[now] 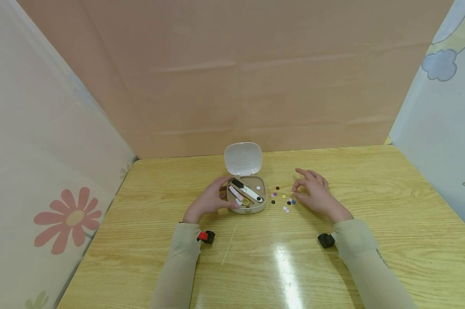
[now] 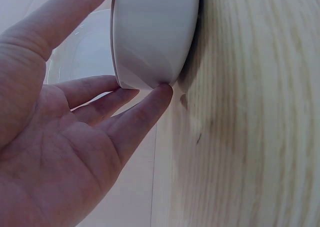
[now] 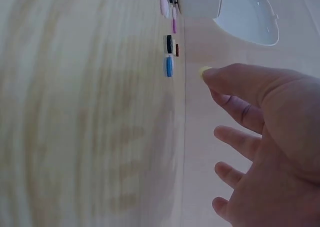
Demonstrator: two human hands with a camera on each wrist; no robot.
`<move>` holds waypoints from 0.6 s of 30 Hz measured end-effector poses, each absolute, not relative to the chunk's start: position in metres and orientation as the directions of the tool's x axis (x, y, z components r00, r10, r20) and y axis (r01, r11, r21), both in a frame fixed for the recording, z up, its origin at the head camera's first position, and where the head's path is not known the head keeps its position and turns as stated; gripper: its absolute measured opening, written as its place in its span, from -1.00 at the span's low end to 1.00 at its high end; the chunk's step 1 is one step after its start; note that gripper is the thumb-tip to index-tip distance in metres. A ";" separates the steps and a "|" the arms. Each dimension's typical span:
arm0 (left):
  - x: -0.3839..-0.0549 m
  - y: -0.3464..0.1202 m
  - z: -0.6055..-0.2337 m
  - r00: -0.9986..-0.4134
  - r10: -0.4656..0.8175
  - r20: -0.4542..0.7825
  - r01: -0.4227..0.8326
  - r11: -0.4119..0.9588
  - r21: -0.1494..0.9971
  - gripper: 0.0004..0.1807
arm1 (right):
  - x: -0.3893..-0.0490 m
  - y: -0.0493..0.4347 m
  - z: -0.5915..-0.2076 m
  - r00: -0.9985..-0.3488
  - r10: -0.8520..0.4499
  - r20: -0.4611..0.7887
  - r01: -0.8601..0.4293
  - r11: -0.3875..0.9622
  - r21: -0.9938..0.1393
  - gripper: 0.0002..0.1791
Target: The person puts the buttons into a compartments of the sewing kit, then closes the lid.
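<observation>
A white sewing box [image 1: 255,208] with a beige inside stands on the table, its clear-white lid [image 1: 243,159] raised at the back. My left hand [image 1: 211,199] grips the box's left side, thumb at the front and fingertips along its wall. Inside lie white-and-black thread snips [image 1: 249,192], a pink-and-white slim item [image 1: 235,194], a gold-coloured round piece [image 1: 245,201] and a few white buttons [image 1: 258,187]. Right of the box, my right hand [image 1: 315,195] pinches a small yellow button [image 3: 204,71] between thumb and index finger, just above the table.
Several loose buttons, among them a black button [image 1: 273,201], a blue button [image 3: 168,67] and a pale pink button [image 3: 164,6], are scattered between box and right hand. A thin pale strip [image 1: 229,244] lies on the wooden table [image 1: 139,257]. Panels enclose its back and sides.
</observation>
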State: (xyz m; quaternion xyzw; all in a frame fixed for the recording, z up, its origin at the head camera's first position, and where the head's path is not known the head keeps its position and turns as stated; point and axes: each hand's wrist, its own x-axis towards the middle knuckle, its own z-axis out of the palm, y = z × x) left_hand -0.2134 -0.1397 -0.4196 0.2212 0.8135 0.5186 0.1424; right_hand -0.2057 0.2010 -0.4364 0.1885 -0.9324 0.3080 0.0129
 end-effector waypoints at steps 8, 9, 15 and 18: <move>-0.216 -0.139 -0.427 -0.871 0.490 -0.012 0.204 0.384 0.901 -0.01 | -0.204 0.197 -0.434 -0.922 -0.350 0.167 -0.383 0.754 -0.534 -0.91; -0.215 -0.139 -0.427 -0.872 0.490 -0.010 0.204 0.381 0.902 -0.01 | -0.204 0.197 -0.433 -0.920 -0.352 0.172 -0.388 0.756 -0.527 -0.91; -0.213 -0.138 -0.422 -0.870 0.493 0.003 0.212 0.368 0.906 -0.04 | -0.205 0.191 -0.427 -0.903 -0.370 0.218 -0.429 0.762 -0.484 -0.89; -0.215 -0.138 -0.423 -0.869 0.496 -0.011 0.198 0.368 0.908 -0.03 | -0.205 0.189 -0.424 -0.895 -0.378 0.237 -0.446 0.755 -0.481 -0.87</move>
